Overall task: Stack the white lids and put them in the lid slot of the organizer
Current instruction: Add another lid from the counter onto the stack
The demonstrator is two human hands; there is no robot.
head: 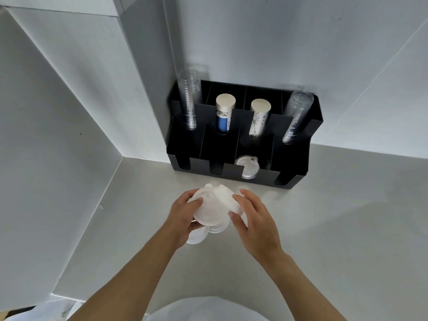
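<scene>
A pile of white lids (209, 210) sits between my two hands just above the counter, in front of the black organizer (298, 158). My left hand (183, 216) grips the pile from the left, thumb on top. My right hand (252, 218) holds a tilted white lid (227, 200) against the pile's right side. Two more white lids (196, 236) lie on the counter under my left hand. One white lid (246, 169) stands in the organizer's third front slot from the left.
The organizer stands in the corner against the wall. Its back slots hold two stacks of clear cups (190, 100) (296, 117) and two stacks of paper cups (224, 113) (259, 118). Grey counter (335, 216) stretches to the right; white wall panels rise on the left.
</scene>
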